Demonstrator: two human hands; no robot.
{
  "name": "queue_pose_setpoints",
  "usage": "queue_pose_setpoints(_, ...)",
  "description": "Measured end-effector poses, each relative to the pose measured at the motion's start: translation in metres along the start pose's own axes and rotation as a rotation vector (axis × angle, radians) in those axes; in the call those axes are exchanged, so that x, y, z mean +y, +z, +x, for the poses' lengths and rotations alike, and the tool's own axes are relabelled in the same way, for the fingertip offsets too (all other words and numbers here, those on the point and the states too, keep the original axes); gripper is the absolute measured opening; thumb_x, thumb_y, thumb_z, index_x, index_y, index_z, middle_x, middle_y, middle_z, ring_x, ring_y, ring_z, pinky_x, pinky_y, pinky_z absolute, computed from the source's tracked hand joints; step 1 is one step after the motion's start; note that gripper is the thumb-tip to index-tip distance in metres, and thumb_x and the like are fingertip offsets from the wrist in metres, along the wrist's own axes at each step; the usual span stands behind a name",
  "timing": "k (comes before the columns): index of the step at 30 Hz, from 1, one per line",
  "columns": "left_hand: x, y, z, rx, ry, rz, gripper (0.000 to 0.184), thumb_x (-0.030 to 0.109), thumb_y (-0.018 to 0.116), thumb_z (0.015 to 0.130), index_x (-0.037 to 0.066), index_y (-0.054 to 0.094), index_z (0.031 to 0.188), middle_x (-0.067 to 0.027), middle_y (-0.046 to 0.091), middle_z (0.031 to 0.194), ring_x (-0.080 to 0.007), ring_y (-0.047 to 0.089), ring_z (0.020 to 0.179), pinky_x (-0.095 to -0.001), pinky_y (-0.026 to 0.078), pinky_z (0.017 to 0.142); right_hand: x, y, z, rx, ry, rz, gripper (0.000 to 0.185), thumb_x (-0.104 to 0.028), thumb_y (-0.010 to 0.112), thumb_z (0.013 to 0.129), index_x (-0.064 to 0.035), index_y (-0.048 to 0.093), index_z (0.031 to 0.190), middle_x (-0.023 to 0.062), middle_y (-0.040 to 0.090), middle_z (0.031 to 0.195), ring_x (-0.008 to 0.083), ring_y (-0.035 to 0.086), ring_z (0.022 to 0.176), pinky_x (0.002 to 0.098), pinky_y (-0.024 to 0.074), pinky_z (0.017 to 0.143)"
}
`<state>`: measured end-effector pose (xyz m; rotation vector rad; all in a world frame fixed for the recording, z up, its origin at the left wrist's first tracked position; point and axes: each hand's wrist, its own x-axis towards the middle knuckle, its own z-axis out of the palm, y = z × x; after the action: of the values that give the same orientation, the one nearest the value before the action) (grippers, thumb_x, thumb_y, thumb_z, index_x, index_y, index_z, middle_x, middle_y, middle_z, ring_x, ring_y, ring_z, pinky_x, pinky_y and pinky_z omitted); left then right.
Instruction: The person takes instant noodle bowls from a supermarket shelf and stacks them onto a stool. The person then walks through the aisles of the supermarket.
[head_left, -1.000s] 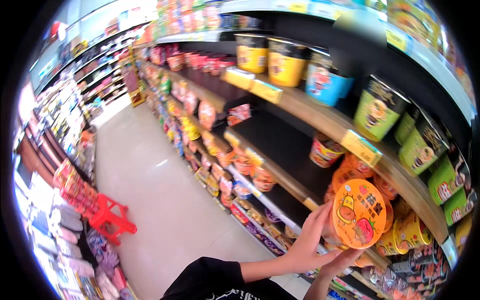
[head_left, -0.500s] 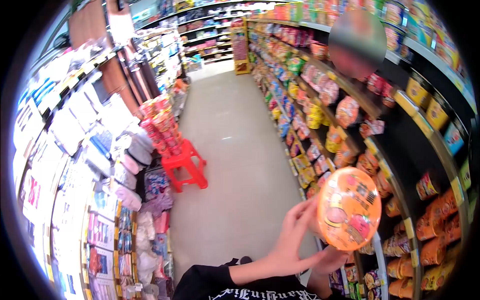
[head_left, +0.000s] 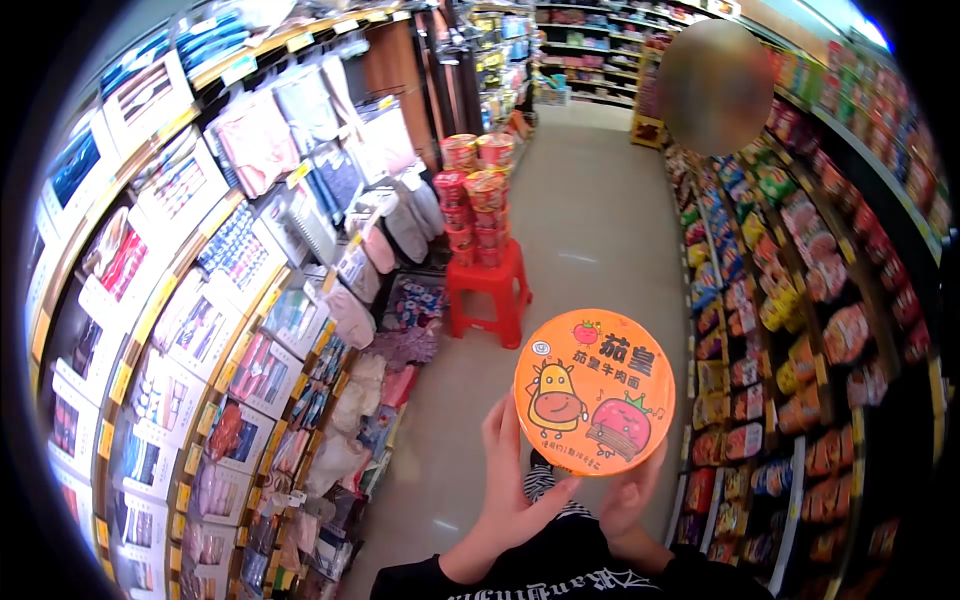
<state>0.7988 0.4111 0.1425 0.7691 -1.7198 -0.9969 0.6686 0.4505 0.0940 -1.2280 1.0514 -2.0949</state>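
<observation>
An instant noodle cup (head_left: 597, 392) with a round orange lid is held up in front of my body. Its lid faces me and carries a cartoon cow, a tomato figure and dark Chinese characters. My left hand (head_left: 510, 505) grips the cup from its left side, with the thumb along the lower edge. On the lower right, my right hand (head_left: 632, 500) holds the cup as well, its fingers partly behind it. The lid hides the cup's side wall and some fingertips.
Shelves of packaged noodles (head_left: 745, 370) run along the right. To the left stand racks of boxed towels and clothing (head_left: 200, 370). A red stool (head_left: 488, 290) carrying stacked noodle cups (head_left: 475, 205) stands beside the left racks. The tiled aisle floor (head_left: 590, 210) stretches ahead.
My view has turned left, away from the noodle shelves. The noodle cup has come in front of my body, its lid turned more squarely to me, still in both hands.
</observation>
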Motion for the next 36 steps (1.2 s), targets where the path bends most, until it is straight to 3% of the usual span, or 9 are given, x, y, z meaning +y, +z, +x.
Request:
queue_pose_setpoints(2, -0.011, -0.007, 0.019, 0.051, 0.005, 0.036, 0.085, 0.02, 0.064, 0.071, -0.003, 0.018, 0.139, -0.0145, 0.019, 0.137, -0.0267, 0.02, 0.131, -0.0381, 0.021, 0.106, 0.018, 0.012, 0.02, -0.043, 0.009, 0.055, 0.089, -0.049, 0.054, 0.082, 0.0075, 0.014, 0.138, 0.0178, 0.03, 0.136, 0.0242, 0.031, 0.127, 0.0371, 0.0254, 0.104)
queue_pose_setpoints(4, -0.02, -0.013, 0.037, 0.086, 0.043, 0.084, 0.089, 0.019, 0.068, 0.072, -0.006, 0.015, 0.139, -0.021, 0.023, 0.139, -0.0337, 0.019, 0.13, -0.0435, 0.022, 0.105, 0.038, 0.02, 0.043, -0.063, 0.011, 0.066, 0.089, -0.049, 0.054, 0.082, 0.0076, 0.015, 0.138, 0.0177, 0.03, 0.136, 0.0242, 0.031, 0.127, 0.037, 0.0257, 0.103)
queue_pose_setpoints(8, -0.032, -0.022, 0.091, 0.111, 0.086, 0.183, 0.089, 0.02, 0.068, 0.072, -0.006, 0.015, 0.139, -0.0216, 0.022, 0.138, -0.0335, 0.02, 0.129, -0.0429, 0.022, 0.105, 0.067, 0.039, 0.101, -0.084, -0.031, 0.122, 0.088, -0.051, 0.054, 0.082, 0.0074, 0.017, 0.137, 0.0176, 0.03, 0.136, 0.0245, 0.031, 0.127, 0.037, 0.025, 0.104)
queue_pose_setpoints(11, -0.053, -0.018, 0.122, 0.189, 0.059, 0.025, 0.091, 0.017, 0.068, 0.071, -0.006, 0.013, 0.139, -0.0212, 0.021, 0.138, -0.0332, 0.02, 0.129, -0.0419, 0.022, 0.105, 0.083, 0.047, 0.146, -0.193, -0.008, 0.101, 0.089, -0.051, 0.056, 0.081, 0.0069, 0.017, 0.137, 0.0171, 0.03, 0.136, 0.0246, 0.03, 0.128, 0.0379, 0.0228, 0.105)
queue_pose_setpoints(13, -0.071, -0.014, 0.136, 0.358, 0.043, -0.049, 0.092, 0.014, 0.068, 0.07, -0.006, 0.011, 0.139, -0.0206, 0.019, 0.137, -0.0332, 0.022, 0.128, -0.0408, 0.023, 0.104, 0.097, 0.051, 0.169, -0.268, 0.005, 0.083, 0.089, -0.051, 0.056, 0.081, 0.0068, 0.018, 0.137, 0.017, 0.03, 0.137, 0.025, 0.029, 0.128, 0.0383, 0.0215, 0.106)
queue_pose_setpoints(19, -0.107, -0.033, 0.175, 0.452, -0.023, 0.128, 0.093, 0.011, 0.068, 0.069, -0.005, 0.01, 0.14, -0.0209, 0.02, 0.136, -0.0332, 0.024, 0.127, -0.0401, 0.025, 0.104, 0.14, 0.066, 0.205, -0.441, 0.123, 0.047, 0.089, -0.048, 0.057, 0.081, 0.0064, 0.016, 0.139, 0.0183, 0.027, 0.141, 0.0269, 0.025, 0.132, 0.0392, 0.0181, 0.108)
queue_pose_setpoints(21, -0.113, -0.041, 0.193, 0.445, -0.022, 0.29, 0.091, 0.011, 0.068, 0.07, -0.006, 0.012, 0.14, -0.0208, 0.021, 0.136, -0.033, 0.024, 0.127, -0.041, 0.025, 0.104, 0.156, 0.07, 0.216, -0.49, 0.185, 0.026, 0.091, -0.046, 0.06, 0.08, 0.0068, 0.015, 0.14, 0.0188, 0.028, 0.141, 0.0272, 0.027, 0.132, 0.0392, 0.0192, 0.107)
queue_pose_setpoints(27, -0.151, -0.055, 0.245, 0.368, -0.013, 0.283, 0.092, 0.012, 0.068, 0.072, -0.006, 0.009, 0.14, -0.0227, 0.02, 0.135, -0.0352, 0.022, 0.128, -0.0418, 0.024, 0.104, 0.197, 0.096, 0.251, -0.353, 0.213, 0.005, 0.093, -0.041, 0.065, 0.078, 0.0067, 0.014, 0.14, 0.0187, 0.031, 0.139, 0.0267, 0.029, 0.131, 0.0385, 0.0214, 0.107)
queue_pose_setpoints(36, -0.206, -0.15, 0.357, 0.224, 0.066, 0.046, 0.092, 0.019, 0.067, 0.073, -0.006, 0.009, 0.14, -0.0216, 0.018, 0.137, -0.0337, 0.022, 0.13, -0.0424, 0.022, 0.105, 0.254, 0.196, 0.333, -0.284, 0.114, -0.025, 0.09, -0.04, 0.063, 0.079, 0.0058, 0.015, 0.14, 0.0176, 0.031, 0.138, 0.0254, 0.03, 0.13, 0.0378, 0.0238, 0.106)
